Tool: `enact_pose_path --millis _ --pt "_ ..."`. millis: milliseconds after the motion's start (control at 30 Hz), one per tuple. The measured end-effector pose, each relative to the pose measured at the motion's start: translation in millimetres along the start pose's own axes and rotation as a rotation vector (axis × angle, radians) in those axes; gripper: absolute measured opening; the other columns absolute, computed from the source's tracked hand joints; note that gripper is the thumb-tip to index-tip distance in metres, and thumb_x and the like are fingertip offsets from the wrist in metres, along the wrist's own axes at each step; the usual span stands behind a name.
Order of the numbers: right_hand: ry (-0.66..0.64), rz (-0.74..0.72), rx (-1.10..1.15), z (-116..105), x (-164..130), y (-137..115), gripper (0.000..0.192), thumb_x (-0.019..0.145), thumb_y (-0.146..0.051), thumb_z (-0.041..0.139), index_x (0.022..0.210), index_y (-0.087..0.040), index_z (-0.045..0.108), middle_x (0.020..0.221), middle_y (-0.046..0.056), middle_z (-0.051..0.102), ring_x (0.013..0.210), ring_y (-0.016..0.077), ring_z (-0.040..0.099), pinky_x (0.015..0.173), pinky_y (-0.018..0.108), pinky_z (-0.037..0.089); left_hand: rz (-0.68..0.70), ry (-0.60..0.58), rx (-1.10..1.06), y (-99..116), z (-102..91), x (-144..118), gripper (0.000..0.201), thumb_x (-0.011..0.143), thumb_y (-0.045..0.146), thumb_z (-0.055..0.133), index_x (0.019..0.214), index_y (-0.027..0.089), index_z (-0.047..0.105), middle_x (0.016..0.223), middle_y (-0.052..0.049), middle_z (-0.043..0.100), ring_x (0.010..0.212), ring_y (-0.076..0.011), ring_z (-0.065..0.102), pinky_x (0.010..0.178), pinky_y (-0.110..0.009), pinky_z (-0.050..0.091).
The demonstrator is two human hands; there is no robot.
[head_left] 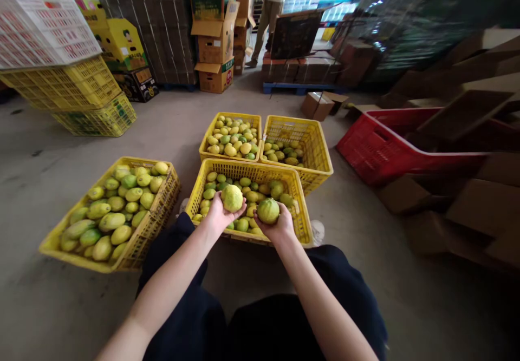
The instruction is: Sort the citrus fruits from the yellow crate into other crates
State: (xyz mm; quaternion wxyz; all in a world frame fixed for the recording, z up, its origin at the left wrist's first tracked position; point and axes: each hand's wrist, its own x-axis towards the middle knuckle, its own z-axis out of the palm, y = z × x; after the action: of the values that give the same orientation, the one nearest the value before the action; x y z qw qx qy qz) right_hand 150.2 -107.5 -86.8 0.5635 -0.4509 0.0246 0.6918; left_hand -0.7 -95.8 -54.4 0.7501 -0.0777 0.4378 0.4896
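Observation:
My left hand (218,214) holds a yellow-green lemon (232,197) palm up over the near yellow crate (247,168). My right hand (278,227) holds a second, greener lemon (268,210) beside it. Both hands hover just above the crate's near rim, a short gap between them. The crate under them holds several lemons. My dark trousers fill the bottom of the view.
A yellow crate (138,244) full of larger lemons sits at my left. Two more yellow crates (211,136) (319,152) with lemons stand behind the near one. A red crate (377,150) and cardboard boxes lie at right. Stacked crates (77,87) stand far left. A person (271,4) stands far back.

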Motion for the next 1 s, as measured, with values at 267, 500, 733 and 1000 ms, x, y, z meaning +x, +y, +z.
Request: enact_pose_path --millis 267,500,733,1000 --pt "0.142 0.092 0.046 17 -9 2 0.015 0.09 -0.031 0.052 0.079 -0.022 0.055 0.056 -0.002 0.061 0.05 0.0164 0.059 0.047 0.027 0.053 0.055 -0.028 -0.009 11 -4.4 -11 0.033 0.092 0.044 0.055 0.096 0.012 0.062 0.071 -0.008 0.066 0.062 -0.0201 0.067 0.048 -0.025 0.054" --pt "0.075 0.196 0.026 23 -3 11 0.026 0.094 -0.03 0.039 0.082 -0.02 0.059 0.06 0.004 0.065 0.052 0.0187 0.063 0.05 0.03 0.054 0.027 -0.061 -0.029 16 -18.2 -10 0.041 0.098 0.033 0.038 0.121 0.008 0.061 0.077 -0.011 0.071 0.064 -0.0216 0.069 0.054 -0.03 0.057" --pt "-0.022 0.178 0.066 39 0 23 0.019 0.091 -0.026 0.044 0.085 -0.018 0.061 0.063 0.005 0.067 0.058 0.0191 0.064 0.057 0.031 0.057 0.041 -0.097 -0.072 26 -34.8 -6 0.031 0.093 0.033 0.049 0.107 0.01 0.065 0.074 -0.009 0.071 0.065 -0.0216 0.071 0.056 -0.031 0.059" --pt "-0.137 0.223 0.061 44 5 35 0.023 0.085 -0.025 0.044 0.095 -0.017 0.063 0.075 0.011 0.072 0.068 0.0246 0.068 0.064 0.042 0.061 0.033 -0.069 -0.135 34 -51.9 -7 0.05 0.093 0.035 0.039 0.126 0.004 0.061 0.076 -0.014 0.072 0.067 -0.0251 0.071 0.05 -0.031 0.058"
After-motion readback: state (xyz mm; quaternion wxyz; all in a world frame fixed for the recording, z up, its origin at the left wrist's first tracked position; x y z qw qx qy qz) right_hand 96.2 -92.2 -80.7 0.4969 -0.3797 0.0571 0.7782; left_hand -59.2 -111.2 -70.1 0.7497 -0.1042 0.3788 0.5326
